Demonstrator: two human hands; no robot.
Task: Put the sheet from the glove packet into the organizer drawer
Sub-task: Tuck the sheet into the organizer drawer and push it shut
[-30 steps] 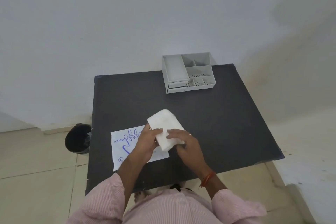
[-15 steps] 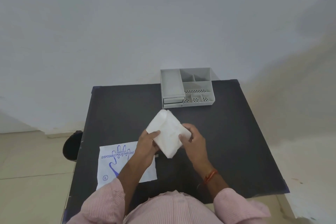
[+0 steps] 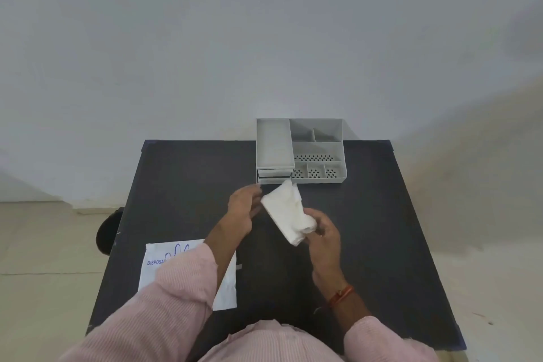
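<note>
Plain pale wall behind, beige tiled floor around a matte black rectangular tabletop. Left of the tabletop's left edge, a dark round bin on the floor, mostly hidden.

Near the front-left corner: glove packet, flat white paper with blue print, lying on the tabletop, largely covered by the ribbed pink sleeve. Since half a second ago the camera has tipped down and closer; packet now sits lower-left and is more covered by the arm.

Left hand is mid-tabletop, fingers loosely extended and not gripping anything. Its fingertips are just beside the sheet's left edge; cannot tell if they touch. Earlier it was pinching the sheet; now it's let go and has moved toward the organizer's front.

Sheet: white, soft, crumpled, folded into a rough wedge, held above the tabletop centre, top corner just in front of the organizer. Right hand is clenched on its lower end, bunching it. Red-orange thread band on that wrist.

Organizer: grey plastic, boxy, at the back edge, right of centre. Left part is a long smooth tray above the organizer drawer, which looks closed. Right part is split into open compartments, several with perforated floors. Nothing visible in any of them.
</note>
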